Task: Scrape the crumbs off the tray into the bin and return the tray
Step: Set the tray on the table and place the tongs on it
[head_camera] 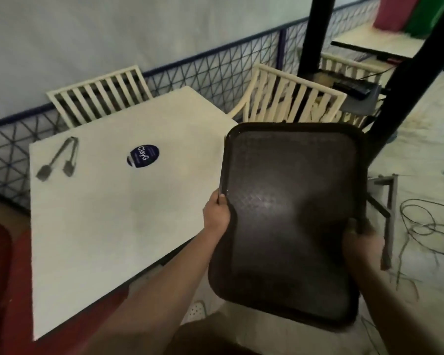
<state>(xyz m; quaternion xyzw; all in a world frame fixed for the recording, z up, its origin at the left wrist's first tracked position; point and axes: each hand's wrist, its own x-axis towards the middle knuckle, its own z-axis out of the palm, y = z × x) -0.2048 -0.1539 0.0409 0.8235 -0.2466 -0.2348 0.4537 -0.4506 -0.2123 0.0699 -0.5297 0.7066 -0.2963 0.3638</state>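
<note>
The dark tray [287, 216] is hanging in the air just off the right edge of the white table [108, 221], tilted with its far end raised, its near corner reaching down toward the floor and no crumbs showing on its textured face. Beyond its far rim a cream slatted chair [290, 98] is standing close, a black post [410, 80] is leaning past its right corner, and loose cables [425, 226] are lying on the pale floor to the right. On the table, metal tongs [59, 157] are lying near the far left corner and a dark round sticker [143, 156] is sitting toward the middle; a second slatted chair [98, 96] is standing behind, against a blue wire fence [215, 70]. The left hand [217, 213] is gripping the tray's left rim, fingers curled round the edge. The right hand [361, 242], blurred, is clasping the right rim, thumb lying on top.
</note>
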